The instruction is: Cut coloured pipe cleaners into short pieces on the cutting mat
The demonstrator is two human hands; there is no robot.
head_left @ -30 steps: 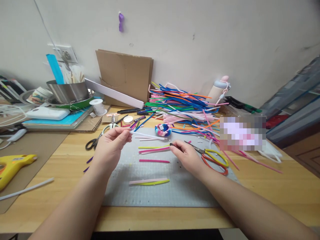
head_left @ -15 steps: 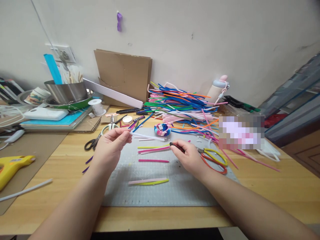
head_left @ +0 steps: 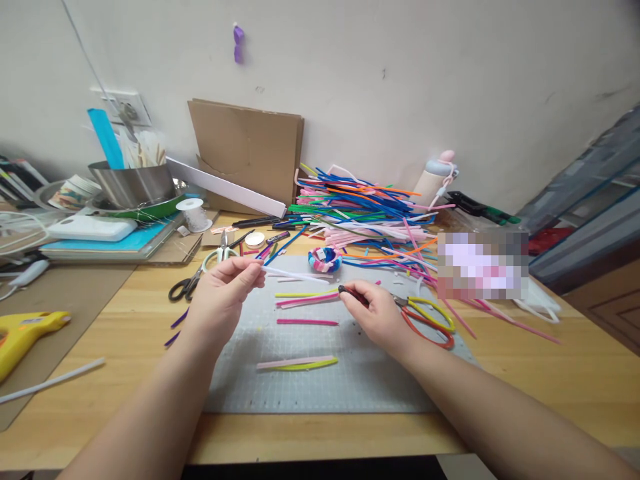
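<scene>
Between thumb and fingers, my left hand [head_left: 223, 297] pinches one end of a white pipe cleaner [head_left: 297, 275], which points right over the grey cutting mat [head_left: 235, 390]. My right hand [head_left: 383, 320] is closed around a small dark red object [head_left: 357, 295] with a black end; its kind is mostly hidden by the fingers. Cut pieces lie below and between the hands: a magenta strip [head_left: 307, 322], a pink and yellow pair [head_left: 300, 364], and several near the right fingertips. Beside my right hand rests a cutting tool with yellow and red handles [head_left: 435, 317]. A multicoloured fuzzy ring [head_left: 325, 260] sits beyond.
A heap of coloured pipe cleaners [head_left: 360, 200] lies at the back by a bottle [head_left: 434, 180]. Scissors [head_left: 187, 288] are left of the mat. A yellow glue gun [head_left: 27, 333] and a white strip [head_left: 55, 380] lie far left. Cardboard [head_left: 250, 153] leans on the wall.
Almost nothing differs. The free end of the white pipe cleaner sits very slightly lower; both hands keep their hold.
</scene>
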